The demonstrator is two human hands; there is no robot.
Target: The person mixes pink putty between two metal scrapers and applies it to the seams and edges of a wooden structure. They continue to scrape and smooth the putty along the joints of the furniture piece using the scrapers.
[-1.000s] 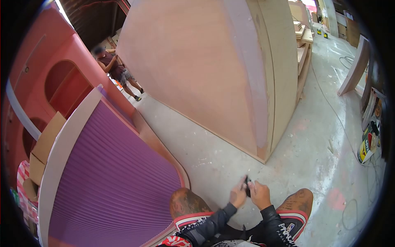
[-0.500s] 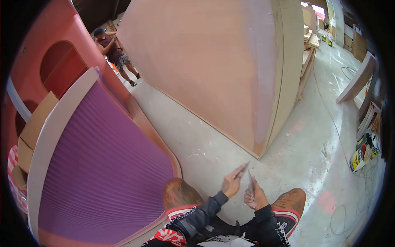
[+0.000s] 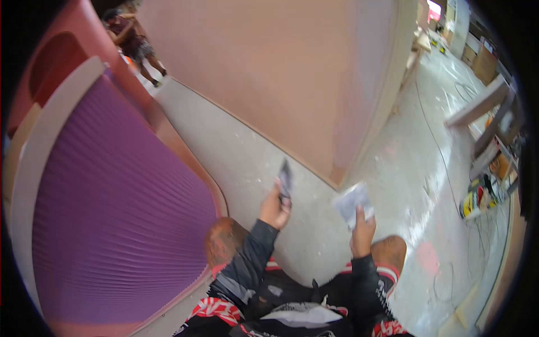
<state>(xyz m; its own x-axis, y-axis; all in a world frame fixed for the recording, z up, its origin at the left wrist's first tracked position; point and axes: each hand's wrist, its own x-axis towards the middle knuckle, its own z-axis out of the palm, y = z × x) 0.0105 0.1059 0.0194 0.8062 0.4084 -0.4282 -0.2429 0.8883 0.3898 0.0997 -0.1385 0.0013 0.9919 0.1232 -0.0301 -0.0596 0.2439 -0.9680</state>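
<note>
My left hand (image 3: 273, 211) is closed around a dark, narrow, blade-like tool (image 3: 286, 178) that points up and away from me, blurred by motion. To its right, my right hand (image 3: 363, 231) pinches a flat, grey-white, roughly square piece (image 3: 351, 202) by its lower edge, thumb on top. The two hands are apart, held over the floor between my knees and the large pinkish panel (image 3: 264, 73). The square piece overlaps the floor near that panel's bottom corner in this view.
A curved purple ribbed panel (image 3: 112, 208) stands close on my left, beside a pink structure (image 3: 78, 33). A person (image 3: 132, 39) stands at the back left. A labelled tub (image 3: 474, 202), a wooden beam (image 3: 477, 104) and a cable (image 3: 435, 137) lie to the right.
My hands have moved up and apart, the left going leftward. The piece in my right hand now shows its flat face. My view has shifted, and the surroundings sit further left.
</note>
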